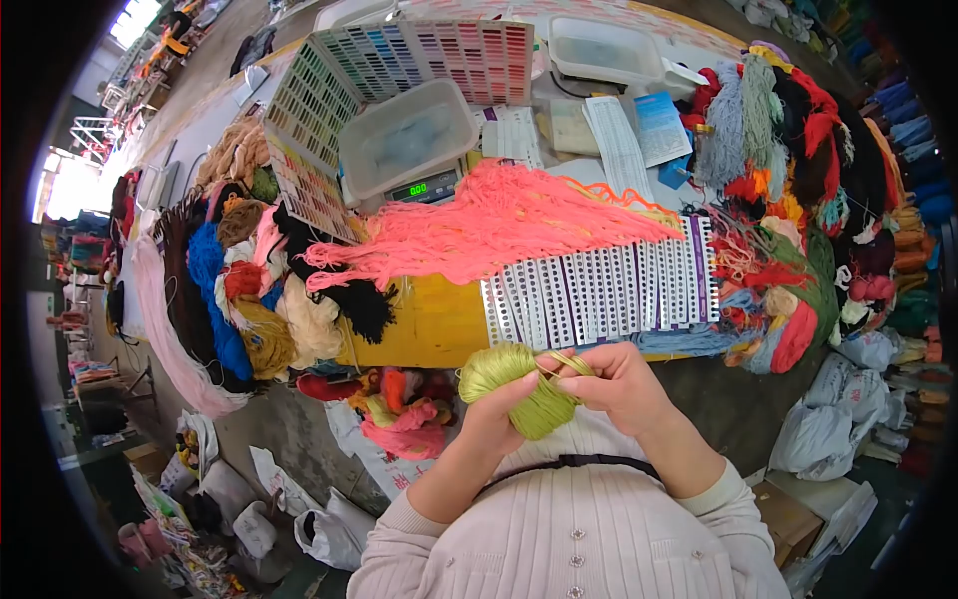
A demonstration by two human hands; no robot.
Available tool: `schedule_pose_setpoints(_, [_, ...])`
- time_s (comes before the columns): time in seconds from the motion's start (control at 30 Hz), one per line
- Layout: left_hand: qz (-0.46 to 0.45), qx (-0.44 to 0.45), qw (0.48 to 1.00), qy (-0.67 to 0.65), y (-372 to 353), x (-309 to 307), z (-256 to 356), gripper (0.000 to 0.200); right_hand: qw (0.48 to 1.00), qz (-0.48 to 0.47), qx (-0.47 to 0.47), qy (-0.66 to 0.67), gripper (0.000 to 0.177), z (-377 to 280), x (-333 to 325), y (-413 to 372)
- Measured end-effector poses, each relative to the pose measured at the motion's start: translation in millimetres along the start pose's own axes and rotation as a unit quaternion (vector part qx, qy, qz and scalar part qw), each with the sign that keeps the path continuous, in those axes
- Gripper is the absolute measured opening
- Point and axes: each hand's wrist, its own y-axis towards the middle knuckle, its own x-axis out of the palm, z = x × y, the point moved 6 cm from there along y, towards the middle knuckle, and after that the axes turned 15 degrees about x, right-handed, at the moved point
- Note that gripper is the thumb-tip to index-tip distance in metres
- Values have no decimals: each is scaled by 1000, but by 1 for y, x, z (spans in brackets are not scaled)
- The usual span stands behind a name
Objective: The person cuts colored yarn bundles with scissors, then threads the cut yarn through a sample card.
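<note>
A thick skein of yellow-green thread (496,372) is in my left hand (504,409), with the thumb pressed across its middle. My right hand (611,384) is closed on a thinner loop of the same thread (552,365) at the skein's right end. Both hands are in front of my body, short of the table's front edge. Beyond them on the table lies a long spread of pink thread (479,225). White cards with rows of punched holes (589,295) lie fanned below the pink thread.
An open color chart (429,60) stands behind a clear plastic bin (409,135) on a digital scale (424,188) reading 0.00. Piles of colored thread cover the table's left (239,280) and right (788,299) ends. White bags (823,419) are on the floor at right.
</note>
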Motion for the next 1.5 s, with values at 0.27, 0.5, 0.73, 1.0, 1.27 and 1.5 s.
schedule_pose_setpoints(0.27, [18,4,999,34,13,8,-8,39,996,24,-24,-83,13,-4,-20,7])
schedule_pose_setpoints(0.5, [24,15,1000,10,27,13,-16,38,998,-22,37,37,11,-25,-29,5])
schedule_pose_setpoints(0.73, [70,51,996,25,36,12,-27,26,995,-64,60,42,5,-23,-51,15])
schedule_pose_setpoints(1.0, [40,102,993,-33,38,11,-26,23,949,-201,162,182,4,-22,-59,14])
schedule_pose_setpoints(1.27, [29,-39,985,164,44,-10,-1,20,880,-62,21,-471,9,-73,-85,10])
schedule_pose_setpoints(1.5, [358,243,881,-193,-80,-267,113,14,964,-16,-87,250,6,-76,-202,47])
